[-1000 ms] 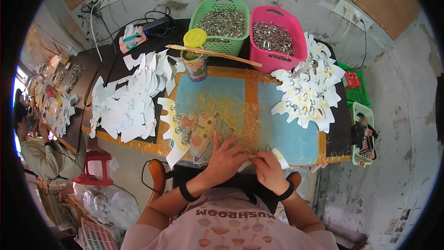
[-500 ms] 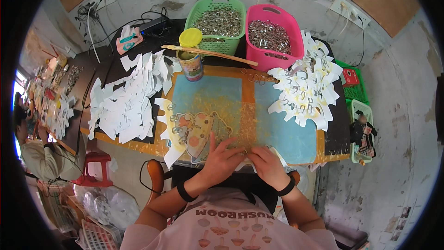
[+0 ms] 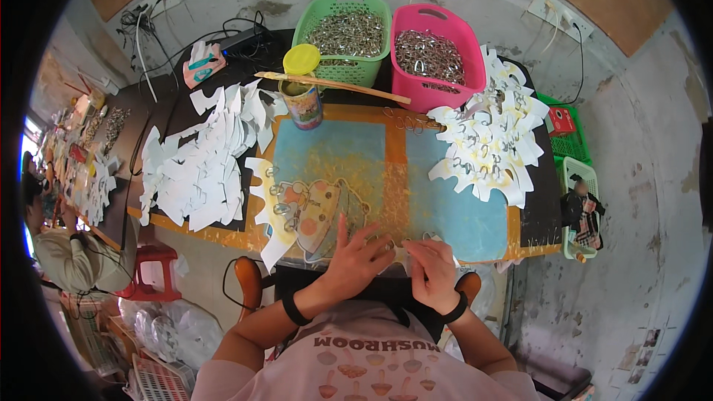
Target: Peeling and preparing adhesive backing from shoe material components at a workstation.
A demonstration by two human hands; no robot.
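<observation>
Near the front edge of the table my left hand (image 3: 356,258) has its index finger raised. Its other fingers are bent around something small and shiny, perhaps a metal ring. Close beside it, my right hand (image 3: 434,275) pinches thumb and fingers together on something too small to make out. Part of a white cut-out piece shows behind the right fingers. Left of my hands lies a white jagged cut-out (image 3: 269,232) with yellow smears and metal rings along it. A clear cartoon-printed sheet (image 3: 319,219) lies beside it, partly behind my left hand.
White cut-outs (image 3: 200,171) are heaped at left; ringed ones (image 3: 494,141) lie at right. Behind stand a green basket (image 3: 345,70) and a pink basket (image 3: 445,96) of metal rings. A wooden stick (image 3: 334,85) rests across a can (image 3: 303,110). Another person (image 3: 82,256) sits far left.
My two hands have drawn slightly apart at the fingertips. The right hand has turned, and its thumb now shows below the fingers.
</observation>
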